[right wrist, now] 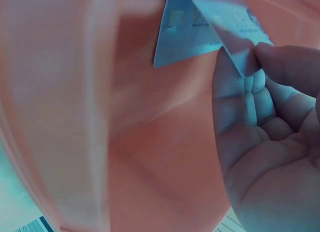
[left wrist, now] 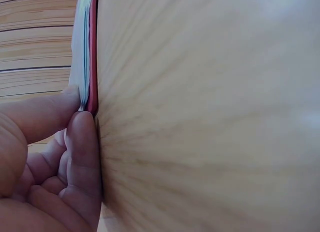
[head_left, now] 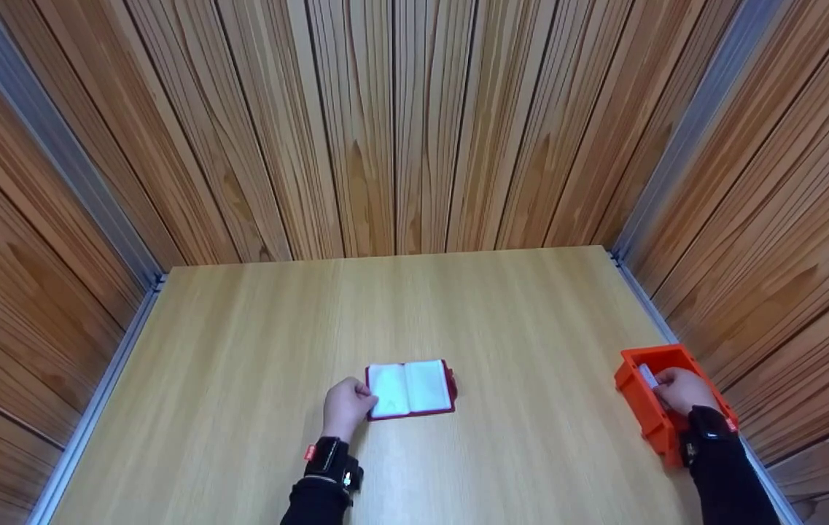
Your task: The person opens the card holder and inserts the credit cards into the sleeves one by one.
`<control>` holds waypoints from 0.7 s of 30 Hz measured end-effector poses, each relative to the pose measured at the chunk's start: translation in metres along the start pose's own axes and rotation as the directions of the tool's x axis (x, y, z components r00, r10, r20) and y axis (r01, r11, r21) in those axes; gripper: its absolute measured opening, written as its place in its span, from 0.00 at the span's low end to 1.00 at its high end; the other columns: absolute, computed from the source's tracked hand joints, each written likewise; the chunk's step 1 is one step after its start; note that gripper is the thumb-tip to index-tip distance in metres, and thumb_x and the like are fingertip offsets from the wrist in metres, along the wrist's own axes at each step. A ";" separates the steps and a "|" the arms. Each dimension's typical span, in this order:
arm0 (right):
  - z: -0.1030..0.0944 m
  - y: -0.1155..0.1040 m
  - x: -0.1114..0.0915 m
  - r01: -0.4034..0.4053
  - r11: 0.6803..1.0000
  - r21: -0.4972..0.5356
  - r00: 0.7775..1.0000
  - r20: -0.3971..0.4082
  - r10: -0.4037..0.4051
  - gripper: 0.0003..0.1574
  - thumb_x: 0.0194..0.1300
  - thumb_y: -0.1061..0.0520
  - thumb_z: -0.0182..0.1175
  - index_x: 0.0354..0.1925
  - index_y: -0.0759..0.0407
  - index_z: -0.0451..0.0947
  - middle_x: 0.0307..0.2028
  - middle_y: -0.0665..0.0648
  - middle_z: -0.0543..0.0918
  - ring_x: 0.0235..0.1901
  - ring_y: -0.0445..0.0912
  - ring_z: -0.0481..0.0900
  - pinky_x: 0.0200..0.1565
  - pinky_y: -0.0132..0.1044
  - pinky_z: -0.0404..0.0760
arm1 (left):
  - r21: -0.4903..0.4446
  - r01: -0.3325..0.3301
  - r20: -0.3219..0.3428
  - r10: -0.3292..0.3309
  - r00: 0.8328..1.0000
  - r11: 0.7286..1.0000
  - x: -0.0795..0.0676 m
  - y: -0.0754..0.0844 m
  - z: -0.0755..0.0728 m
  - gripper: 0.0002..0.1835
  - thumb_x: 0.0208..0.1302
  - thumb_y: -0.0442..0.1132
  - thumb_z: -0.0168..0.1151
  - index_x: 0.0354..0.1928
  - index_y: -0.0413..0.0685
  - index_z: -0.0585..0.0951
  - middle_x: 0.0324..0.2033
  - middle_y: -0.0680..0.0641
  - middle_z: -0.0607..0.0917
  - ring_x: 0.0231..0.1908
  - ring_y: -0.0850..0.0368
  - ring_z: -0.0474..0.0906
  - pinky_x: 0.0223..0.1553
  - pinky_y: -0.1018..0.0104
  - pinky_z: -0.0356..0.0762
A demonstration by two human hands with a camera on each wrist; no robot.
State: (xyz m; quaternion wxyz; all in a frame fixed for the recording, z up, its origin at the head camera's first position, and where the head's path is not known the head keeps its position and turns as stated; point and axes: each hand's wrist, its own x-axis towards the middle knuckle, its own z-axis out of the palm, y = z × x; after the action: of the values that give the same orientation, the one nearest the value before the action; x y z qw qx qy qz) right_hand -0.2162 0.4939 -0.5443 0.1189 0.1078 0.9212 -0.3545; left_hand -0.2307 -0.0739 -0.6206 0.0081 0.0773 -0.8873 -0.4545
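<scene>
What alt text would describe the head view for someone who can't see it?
A person's left hand pinches the left edge of an open red notebook on a wooden table, while the right hand pinches a pale card inside an orange bin at right. Wood-panelled walls rise behind.

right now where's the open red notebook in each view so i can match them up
Head: below centre, the notebook lies open on the table.
Left wrist: upper left, seen edge-on, its red cover right of the white pages.
Right wrist: not in it.
Shared landmark, head and left wrist only: the left hand, pinching the notebook's edge.
</scene>
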 end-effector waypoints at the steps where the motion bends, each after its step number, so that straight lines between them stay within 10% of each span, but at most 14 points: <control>1: -0.002 0.000 0.000 0.004 1.000 -0.014 1.000 -0.005 -0.004 0.23 0.68 0.61 0.54 0.56 0.77 0.70 0.40 0.65 0.79 0.41 0.58 0.73 0.45 0.51 0.71 | 0.000 0.001 0.000 -0.001 1.000 1.000 0.000 0.000 0.000 0.09 0.52 0.29 0.72 0.28 0.41 0.78 0.23 0.50 0.78 0.25 0.56 0.74 0.28 0.63 0.74; 21: -0.034 -0.003 -0.006 -0.024 0.994 -0.105 0.998 -0.054 0.018 0.24 0.68 0.60 0.53 0.55 0.78 0.69 0.43 0.72 0.75 0.42 0.63 0.70 0.43 0.51 0.71 | 0.015 -0.035 -0.020 0.035 0.999 0.999 0.001 -0.002 0.002 0.09 0.51 0.30 0.72 0.27 0.42 0.78 0.22 0.51 0.78 0.24 0.57 0.74 0.27 0.63 0.73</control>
State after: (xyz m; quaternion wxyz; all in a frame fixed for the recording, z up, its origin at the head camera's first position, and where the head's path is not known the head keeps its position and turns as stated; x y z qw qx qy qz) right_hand -0.2162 0.5135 -0.5162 0.1037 0.1203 0.9403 -0.3009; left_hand -0.2314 -0.0737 -0.6229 0.0245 0.0664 -0.8917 -0.4470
